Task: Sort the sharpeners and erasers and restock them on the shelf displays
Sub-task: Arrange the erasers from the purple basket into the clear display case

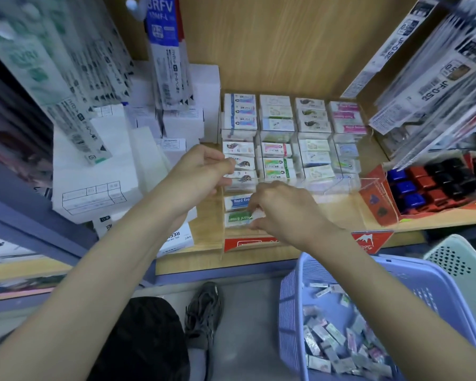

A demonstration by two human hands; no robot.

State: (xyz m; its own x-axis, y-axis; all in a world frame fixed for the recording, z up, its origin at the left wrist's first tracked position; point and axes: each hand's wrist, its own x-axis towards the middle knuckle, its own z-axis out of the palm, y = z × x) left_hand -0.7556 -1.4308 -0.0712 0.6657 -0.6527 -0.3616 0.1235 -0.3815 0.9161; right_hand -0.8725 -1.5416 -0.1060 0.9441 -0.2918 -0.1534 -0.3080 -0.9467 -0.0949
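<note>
A clear acrylic tiered display (338, 185) on the wooden shelf holds rows of boxed erasers (275, 163). My right hand (283, 210) pinches a green "Hard Eraser" (238, 218) in the front left compartment, just below a blue one (238, 202). My left hand (201, 171) is raised at the left side of the display, its fingers curled by an eraser with a fish picture (242, 163); whether it grips that eraser is unclear. A lilac basket (294, 298) at lower right holds several loose wrapped erasers (338, 350).
White boxes (99, 166) are stacked to the left of the display. A red tray of blue, red and black sharpeners (434, 185) sits to the right. Packaged pen refills (168, 53) hang above left and right. A pale green basket (456, 259) stands behind the lilac one.
</note>
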